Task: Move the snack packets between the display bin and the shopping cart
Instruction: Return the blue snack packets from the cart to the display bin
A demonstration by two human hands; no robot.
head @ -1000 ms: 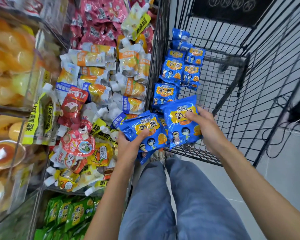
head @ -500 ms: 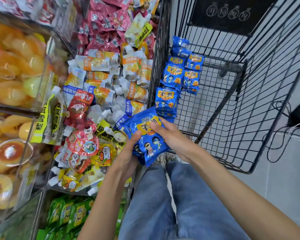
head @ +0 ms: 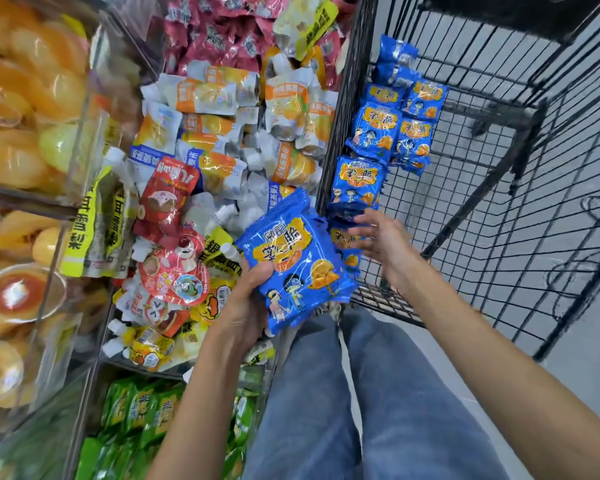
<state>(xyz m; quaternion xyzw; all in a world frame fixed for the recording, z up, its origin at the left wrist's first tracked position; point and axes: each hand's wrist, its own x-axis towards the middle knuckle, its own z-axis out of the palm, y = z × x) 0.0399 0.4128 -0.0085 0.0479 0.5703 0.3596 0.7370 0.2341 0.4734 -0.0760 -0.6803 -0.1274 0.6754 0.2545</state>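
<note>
The left hand (head: 248,303) grips a stack of glossy blue snack packets (head: 293,271) with orange labels and cartoon children. The right hand (head: 378,239), fingers spread and blurred, holds nothing inside the shopping cart (head: 343,109).

bin (head: 94,355) left, cart (head: 520,140) right w/ packets (head: 374,133) inside

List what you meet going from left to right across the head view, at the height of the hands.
Jelly cup → yellow pouch → round red pouch → left hand → blue packet it holds → right hand → cart's right wire wall.
</note>
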